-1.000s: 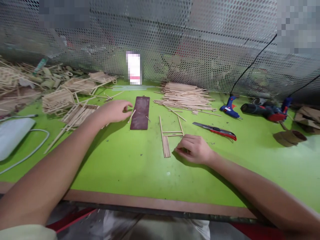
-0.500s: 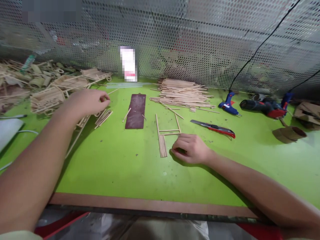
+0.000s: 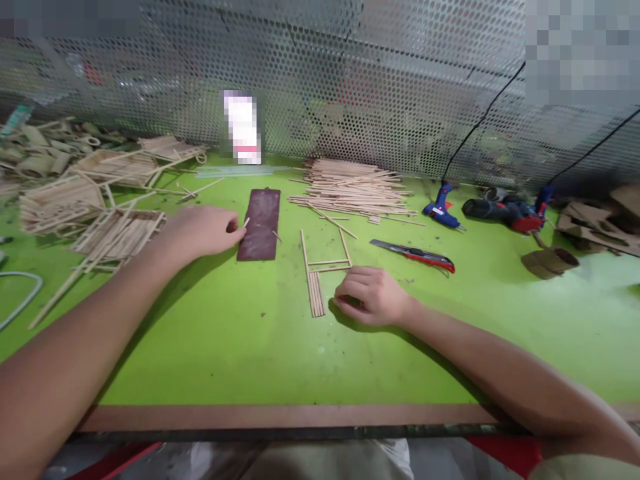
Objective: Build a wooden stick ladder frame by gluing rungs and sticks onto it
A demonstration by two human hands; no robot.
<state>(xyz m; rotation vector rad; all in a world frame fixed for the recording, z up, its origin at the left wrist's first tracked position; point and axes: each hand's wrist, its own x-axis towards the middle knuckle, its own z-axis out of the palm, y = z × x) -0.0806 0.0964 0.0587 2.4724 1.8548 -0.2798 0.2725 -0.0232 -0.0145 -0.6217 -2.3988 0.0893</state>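
My left hand [image 3: 213, 230] is closed at the left edge of a dark brown sheet [image 3: 260, 227], its thumb and finger pinching a short thin stick [image 3: 247, 222]. To the right, my right hand [image 3: 370, 295] rests on the green table with its fingers curled; whether anything is inside them is hidden. Just left of it lies a small frame of thin sticks [image 3: 327, 265], with several short sticks [image 3: 316, 295] side by side under its crossbars. My right fingertips are close to these sticks without covering them.
Behind the frame lies a big pile of sticks [image 3: 355, 187]. A red utility knife [image 3: 415, 255] with its blade out, a blue glue gun [image 3: 443, 209] and a bamboo ring [image 3: 549, 263] are at right. Stick-built pieces [image 3: 123, 233] crowd the left, before a perforated metal screen [image 3: 310, 80].
My left hand has moved right, from the small stick bundle at left to the short stick by the brown sheet. My right hand keeps its place beside the frame. The view has shifted slightly.
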